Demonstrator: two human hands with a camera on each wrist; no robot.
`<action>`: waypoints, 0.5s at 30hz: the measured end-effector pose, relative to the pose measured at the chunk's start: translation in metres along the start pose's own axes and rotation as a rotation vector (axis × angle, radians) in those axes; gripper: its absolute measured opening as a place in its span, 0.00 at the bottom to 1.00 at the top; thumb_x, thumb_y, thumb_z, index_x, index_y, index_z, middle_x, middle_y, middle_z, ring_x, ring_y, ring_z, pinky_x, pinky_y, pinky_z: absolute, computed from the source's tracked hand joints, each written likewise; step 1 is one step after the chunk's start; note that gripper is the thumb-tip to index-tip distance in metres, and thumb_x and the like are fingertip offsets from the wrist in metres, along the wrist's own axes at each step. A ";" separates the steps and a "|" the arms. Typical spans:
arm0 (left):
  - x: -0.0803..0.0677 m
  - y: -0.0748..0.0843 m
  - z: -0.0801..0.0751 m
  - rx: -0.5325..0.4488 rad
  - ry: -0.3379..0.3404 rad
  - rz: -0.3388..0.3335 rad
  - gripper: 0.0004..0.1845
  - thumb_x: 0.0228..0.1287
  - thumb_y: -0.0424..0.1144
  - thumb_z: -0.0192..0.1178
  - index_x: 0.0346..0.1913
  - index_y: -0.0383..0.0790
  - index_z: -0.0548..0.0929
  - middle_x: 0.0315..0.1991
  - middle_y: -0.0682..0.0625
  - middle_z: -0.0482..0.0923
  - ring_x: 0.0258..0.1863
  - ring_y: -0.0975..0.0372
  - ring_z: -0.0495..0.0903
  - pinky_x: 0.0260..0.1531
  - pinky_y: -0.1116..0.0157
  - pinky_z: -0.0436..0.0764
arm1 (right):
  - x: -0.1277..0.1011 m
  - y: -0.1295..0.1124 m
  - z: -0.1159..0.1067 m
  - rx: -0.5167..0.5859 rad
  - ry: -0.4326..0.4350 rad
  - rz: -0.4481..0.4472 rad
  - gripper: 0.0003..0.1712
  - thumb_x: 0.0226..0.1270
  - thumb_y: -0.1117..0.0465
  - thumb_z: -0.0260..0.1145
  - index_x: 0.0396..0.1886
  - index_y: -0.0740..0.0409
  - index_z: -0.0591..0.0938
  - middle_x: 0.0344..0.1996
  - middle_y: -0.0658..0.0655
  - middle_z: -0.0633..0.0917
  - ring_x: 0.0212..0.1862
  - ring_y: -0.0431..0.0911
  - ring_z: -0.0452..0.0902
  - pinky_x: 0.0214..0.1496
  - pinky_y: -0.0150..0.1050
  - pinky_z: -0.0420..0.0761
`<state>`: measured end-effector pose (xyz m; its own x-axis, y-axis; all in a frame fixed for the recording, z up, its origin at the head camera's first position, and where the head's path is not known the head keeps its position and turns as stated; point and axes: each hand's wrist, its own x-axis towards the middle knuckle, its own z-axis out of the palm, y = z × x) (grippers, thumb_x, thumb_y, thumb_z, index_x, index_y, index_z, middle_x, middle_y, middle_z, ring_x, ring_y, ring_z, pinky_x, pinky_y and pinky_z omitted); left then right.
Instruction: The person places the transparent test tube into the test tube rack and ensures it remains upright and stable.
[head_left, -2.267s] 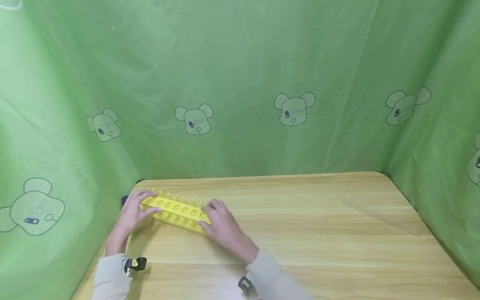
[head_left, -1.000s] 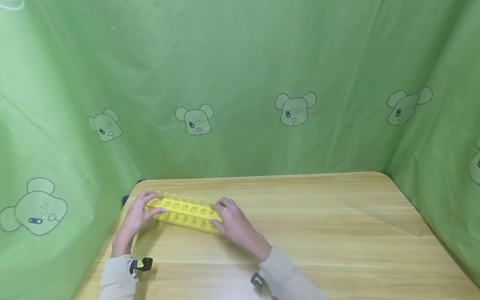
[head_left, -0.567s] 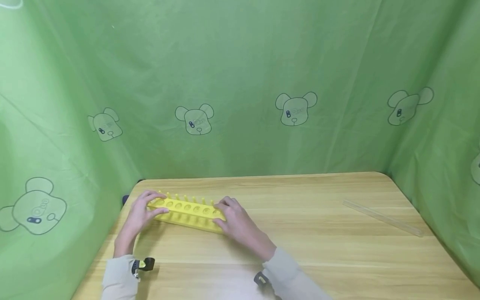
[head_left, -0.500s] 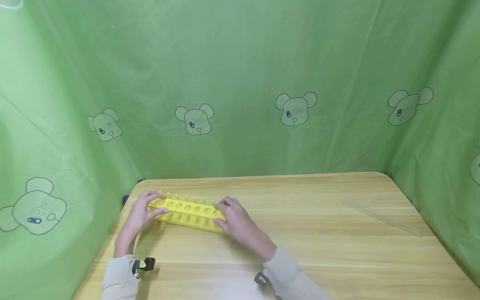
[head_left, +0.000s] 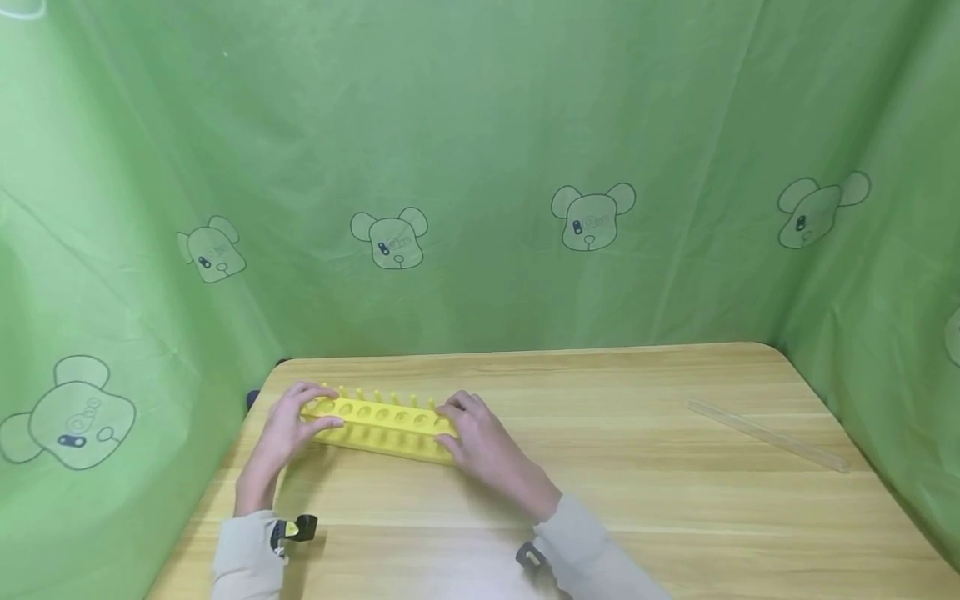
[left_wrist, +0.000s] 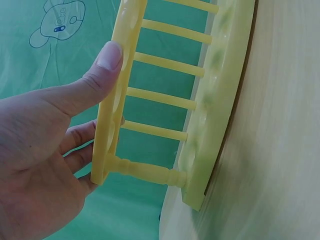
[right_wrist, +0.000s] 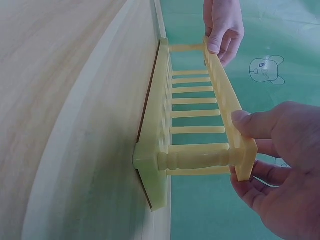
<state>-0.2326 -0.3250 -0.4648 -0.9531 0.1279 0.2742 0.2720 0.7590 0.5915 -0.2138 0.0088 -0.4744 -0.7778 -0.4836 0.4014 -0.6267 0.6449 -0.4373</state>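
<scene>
On the wooden table (head_left: 600,467), the right hand (head_left: 487,446) pinches the right end of the yellow rack (head_left: 382,421), thumb on top, fingers curled beneath. The left hand (head_left: 288,429) grips the left end likewise. The rack stands near the table's far left corner.

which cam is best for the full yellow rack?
Right wrist: the yellow rack runs end to end, base on the table, with the right hand and left hand at its ends. Head shows it small, ends covered. Left wrist shows only one end, cropped.
</scene>
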 end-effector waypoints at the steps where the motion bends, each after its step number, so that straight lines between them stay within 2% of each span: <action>1: 0.000 0.000 0.001 0.001 0.001 -0.002 0.25 0.54 0.38 0.78 0.55 0.35 0.85 0.56 0.35 0.77 0.59 0.39 0.74 0.64 0.37 0.71 | 0.000 0.000 -0.001 0.001 -0.002 0.000 0.24 0.68 0.57 0.73 0.59 0.64 0.82 0.52 0.58 0.82 0.53 0.50 0.78 0.58 0.38 0.84; 15: -0.001 0.007 0.010 -0.021 0.013 0.001 0.26 0.51 0.36 0.79 0.54 0.34 0.84 0.55 0.36 0.78 0.58 0.39 0.75 0.65 0.37 0.71 | -0.004 0.010 -0.007 0.014 -0.013 0.029 0.24 0.68 0.58 0.72 0.61 0.63 0.82 0.53 0.59 0.82 0.55 0.51 0.77 0.59 0.40 0.83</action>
<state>-0.2308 -0.3133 -0.4685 -0.9512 0.1197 0.2845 0.2754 0.7456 0.6069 -0.2169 0.0213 -0.4754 -0.7961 -0.4723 0.3783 -0.6044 0.6507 -0.4596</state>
